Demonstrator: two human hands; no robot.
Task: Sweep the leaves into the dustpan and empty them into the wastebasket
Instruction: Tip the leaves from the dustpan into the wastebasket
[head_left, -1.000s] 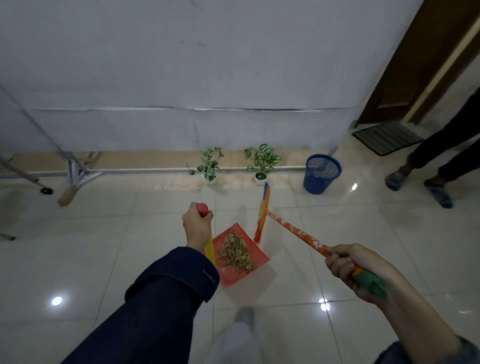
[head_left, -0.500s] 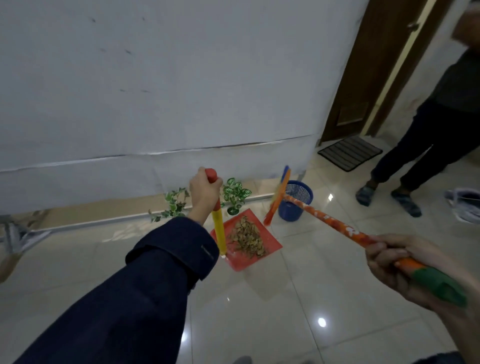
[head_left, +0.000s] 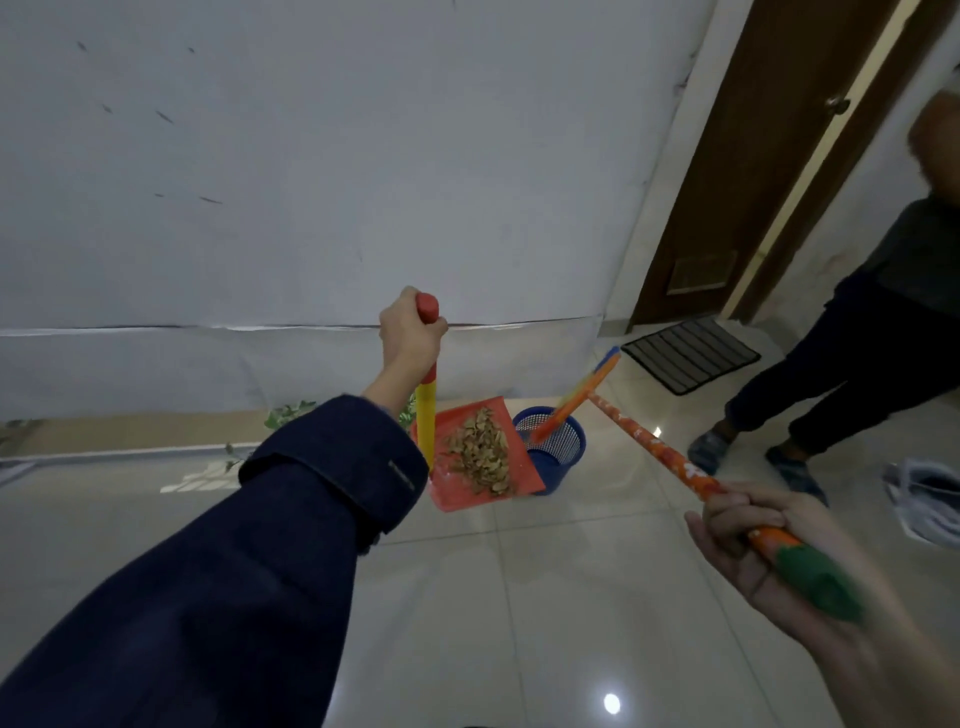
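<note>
My left hand (head_left: 410, 338) grips the red top of the dustpan's yellow upright handle (head_left: 427, 421). The red dustpan (head_left: 519, 478) hangs above the tiled floor with a heap of dry brown leaves (head_left: 480, 449) in it. Its right edge overlaps the blue mesh wastebasket (head_left: 563, 441), which stands on the floor just beyond. My right hand (head_left: 753, 535) holds the orange patterned broom handle (head_left: 654, 449) near its green end cap. The broom's head (head_left: 579, 395) is raised over the wastebasket.
A white backdrop sheet (head_left: 311, 182) hangs behind. Small potted plants (head_left: 283, 415) stand at its foot. Another person (head_left: 857, 364) stands at the right, feet close to the wastebasket. A dark doormat (head_left: 691, 353) lies before a brown door (head_left: 753, 156). White bags (head_left: 930, 493) lie at far right.
I have lifted the dustpan with the leaves off the floor and carried it right, up against the wastebasket. The broom came along, its head raised over the basket. The view tilted up.
</note>
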